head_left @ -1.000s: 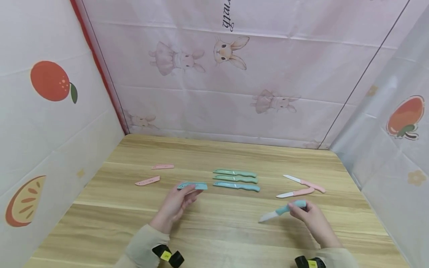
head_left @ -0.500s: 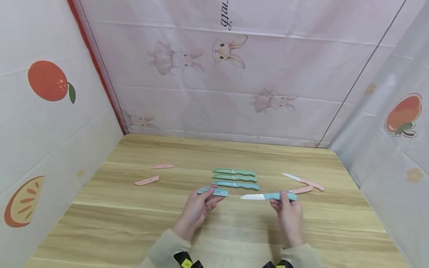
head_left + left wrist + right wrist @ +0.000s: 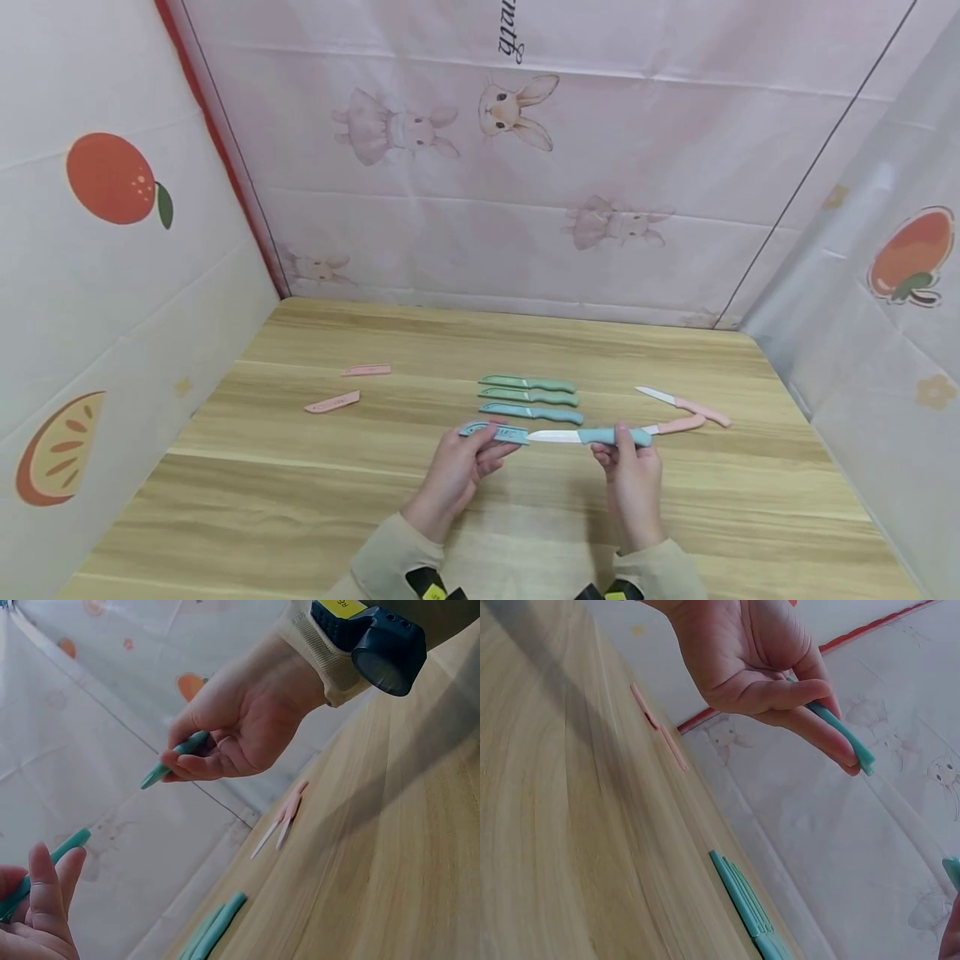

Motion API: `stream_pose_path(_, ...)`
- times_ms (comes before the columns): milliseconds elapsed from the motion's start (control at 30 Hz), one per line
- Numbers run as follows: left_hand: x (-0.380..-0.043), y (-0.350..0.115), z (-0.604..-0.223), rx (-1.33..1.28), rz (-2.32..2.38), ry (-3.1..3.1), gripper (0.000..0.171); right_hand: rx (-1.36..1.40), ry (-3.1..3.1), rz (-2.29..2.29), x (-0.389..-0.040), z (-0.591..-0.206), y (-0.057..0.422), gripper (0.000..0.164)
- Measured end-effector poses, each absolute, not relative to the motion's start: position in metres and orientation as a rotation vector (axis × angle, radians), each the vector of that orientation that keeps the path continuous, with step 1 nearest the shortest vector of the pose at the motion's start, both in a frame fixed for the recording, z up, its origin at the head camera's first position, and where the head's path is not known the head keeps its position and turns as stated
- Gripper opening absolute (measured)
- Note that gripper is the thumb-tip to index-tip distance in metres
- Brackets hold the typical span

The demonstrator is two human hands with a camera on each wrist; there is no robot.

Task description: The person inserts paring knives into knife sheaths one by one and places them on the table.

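My left hand (image 3: 456, 467) pinches a blue knife sheath (image 3: 487, 432) between thumb and fingers, its mouth facing right. Opposite it, my right hand (image 3: 633, 479) grips a paring knife by its blue handle (image 3: 600, 436). The white blade (image 3: 551, 436) points left, its tip at the mouth of the sheath; whether it has entered I cannot tell. Both are held above the table. In the right wrist view the blue sheath (image 3: 844, 735) sticks out past the left fingers. In the left wrist view the blue handle (image 3: 157, 774) shows below the right fingers.
Behind the hands lie two sheathed green knives (image 3: 551, 385) and a sheathed blue knife (image 3: 557, 414) in a row. Two bare pink knives (image 3: 701, 410) lie to the right, crossing. Two pink sheaths (image 3: 333, 402) lie left on the wooden table (image 3: 262, 500). Printed cloth surrounds it.
Both hands have come together over the middle: the left moved right with the sheath, the right moved left with the knife. The blade turned level and its tip reached the sheath's mouth.
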State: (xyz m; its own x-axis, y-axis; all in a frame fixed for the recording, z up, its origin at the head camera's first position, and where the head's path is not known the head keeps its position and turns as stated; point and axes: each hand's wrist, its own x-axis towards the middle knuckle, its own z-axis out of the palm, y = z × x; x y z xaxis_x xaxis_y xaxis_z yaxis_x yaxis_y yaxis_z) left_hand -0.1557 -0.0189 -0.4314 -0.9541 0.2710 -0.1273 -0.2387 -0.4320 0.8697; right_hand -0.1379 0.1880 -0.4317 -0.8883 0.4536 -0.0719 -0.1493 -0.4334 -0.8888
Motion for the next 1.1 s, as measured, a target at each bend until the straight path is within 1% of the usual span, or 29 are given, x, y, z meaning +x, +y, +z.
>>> stream_pose_path(400, -0.154, -0.013, -0.430, 0.029, 2.474, 1.424, 0.029, -0.473, -1.437, 2.363, -0.140, -0.428, 0.183, 0.019)
stream_pose_path(633, -0.154, -0.011, -0.431, 0.017, 2.502, 1.403, 0.027, -0.438, -1.434, 2.356, -0.143, -0.431, 0.175, 0.022)
stream_pose_path(1100, -0.154, -0.009, -0.434, -0.047, 2.512, 1.412, 0.024, -0.523, -1.522, 2.344, -0.139, -0.431, 0.171, 0.022)
